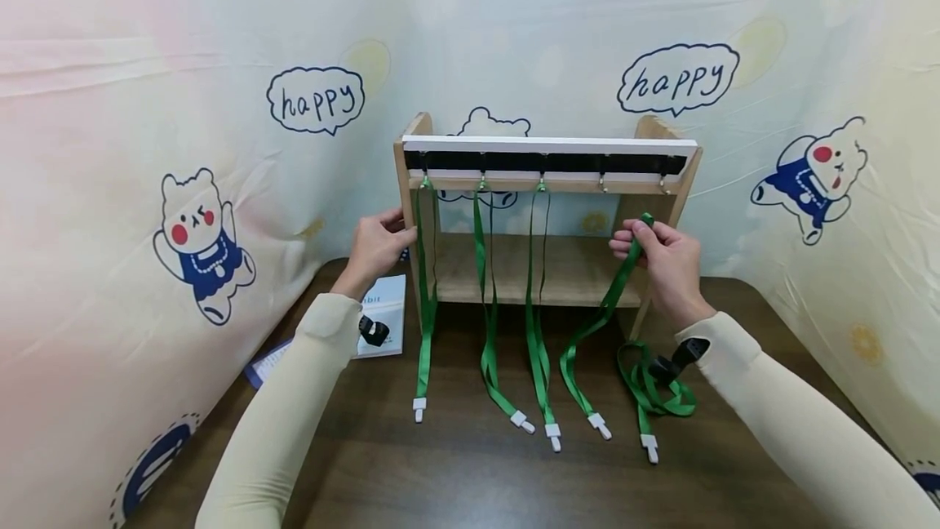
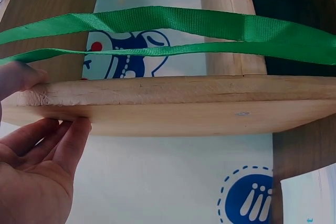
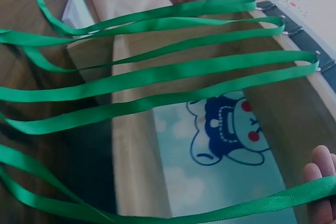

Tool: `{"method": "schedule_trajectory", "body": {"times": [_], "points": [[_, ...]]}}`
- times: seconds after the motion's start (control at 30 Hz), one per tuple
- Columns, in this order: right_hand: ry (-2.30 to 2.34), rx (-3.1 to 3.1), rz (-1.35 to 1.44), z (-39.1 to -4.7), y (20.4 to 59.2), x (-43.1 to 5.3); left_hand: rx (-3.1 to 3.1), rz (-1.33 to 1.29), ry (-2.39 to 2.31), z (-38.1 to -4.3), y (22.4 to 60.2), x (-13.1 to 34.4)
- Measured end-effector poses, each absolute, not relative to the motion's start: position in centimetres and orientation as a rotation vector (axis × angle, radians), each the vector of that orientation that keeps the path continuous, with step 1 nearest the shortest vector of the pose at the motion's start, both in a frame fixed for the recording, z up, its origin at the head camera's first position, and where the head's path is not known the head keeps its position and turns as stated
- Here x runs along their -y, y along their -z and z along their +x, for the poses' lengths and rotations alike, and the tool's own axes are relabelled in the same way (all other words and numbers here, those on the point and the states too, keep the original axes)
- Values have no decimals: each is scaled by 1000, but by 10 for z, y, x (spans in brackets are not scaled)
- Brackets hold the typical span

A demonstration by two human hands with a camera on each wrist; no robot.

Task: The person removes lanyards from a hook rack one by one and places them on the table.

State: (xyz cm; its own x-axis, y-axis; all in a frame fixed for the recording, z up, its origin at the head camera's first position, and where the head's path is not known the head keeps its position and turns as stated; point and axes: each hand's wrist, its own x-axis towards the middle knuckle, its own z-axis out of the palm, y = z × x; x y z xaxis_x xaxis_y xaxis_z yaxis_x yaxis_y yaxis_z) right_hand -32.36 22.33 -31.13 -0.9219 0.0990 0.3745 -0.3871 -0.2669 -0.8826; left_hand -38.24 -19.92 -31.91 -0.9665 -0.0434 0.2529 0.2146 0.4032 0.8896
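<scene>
A small wooden rack (image 1: pixel 547 145) with a row of hooks stands at the back of the dark table (image 1: pixel 455 488). Three green lanyards (image 1: pixel 485 284) hang from its left three hooks, their white clips lying on the table. My left hand (image 1: pixel 382 243) grips the rack's left side panel (image 2: pixel 184 103), thumb on one face and fingers (image 2: pixel 58 140) on the other. My right hand (image 1: pixel 657 251) pinches the loop of a fourth green lanyard (image 1: pixel 609 300) just below the rack's right end; its strap (image 3: pixel 273 200) runs past my fingertips (image 3: pixel 320 171). Another green lanyard (image 1: pixel 654 394) lies coiled on the table.
Two hooks (image 1: pixel 602 182) at the rack's right end are bare. A white and blue booklet (image 1: pixel 385 304) lies on the table left of the rack. Printed cloth walls (image 1: pixel 147 186) close in on the back and both sides.
</scene>
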Motion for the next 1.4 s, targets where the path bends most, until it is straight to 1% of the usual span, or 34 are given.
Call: {"method": "schedule_trajectory", "body": {"times": [0.27, 0.77, 0.93, 1.17, 1.4], "points": [[-2194, 1779, 326, -317, 333, -227, 2419, -154, 1581, -380, 320, 200], [-2113, 1991, 226, -298, 359, -235, 2419, -153, 1593, -382, 319, 198], [-2080, 2104, 200, -288, 371, -232, 2419, -164, 1598, -382, 320, 199], [-1827, 2370, 189, -273, 386, -224, 2426, -148, 1586, -381, 321, 199], [-1794, 2426, 213, -265, 393, -214, 2422, -155, 1599, -381, 321, 200]]}}
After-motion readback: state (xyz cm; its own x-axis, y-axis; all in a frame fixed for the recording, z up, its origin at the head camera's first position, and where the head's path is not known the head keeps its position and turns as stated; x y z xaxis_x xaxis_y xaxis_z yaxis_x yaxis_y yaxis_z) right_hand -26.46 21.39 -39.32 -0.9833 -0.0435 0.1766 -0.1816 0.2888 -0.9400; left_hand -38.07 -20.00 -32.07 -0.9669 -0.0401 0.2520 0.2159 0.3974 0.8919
